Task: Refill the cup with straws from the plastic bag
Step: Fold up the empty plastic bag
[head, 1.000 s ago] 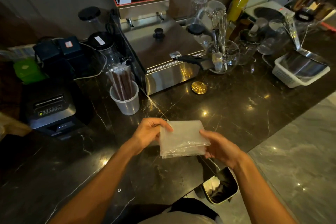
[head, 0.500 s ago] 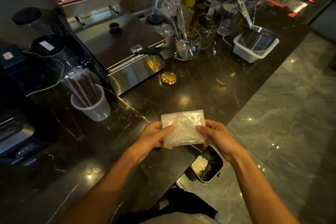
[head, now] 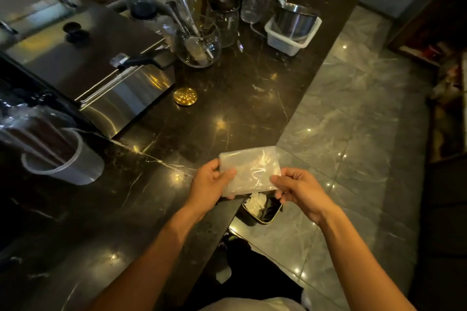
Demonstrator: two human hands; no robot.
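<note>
A dark marble counter (head: 240,98) with pale veins runs from the left foreground to the far end, glinting with small points of light. To its right lies a grey marble floor (head: 353,134) of polished tiles. The right edge is dim, perhaps dark cabinets (head: 444,197).

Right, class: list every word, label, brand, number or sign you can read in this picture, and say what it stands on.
None can be read.
Fryer: the red-edged strip at its top left is cut off and blurred; nothing legible.
Folded plastic bag, held between the left hand and right hand: no print visible.
Cup of straws: no marking visible.
Gold disc: a pattern, no letters legible.
</note>
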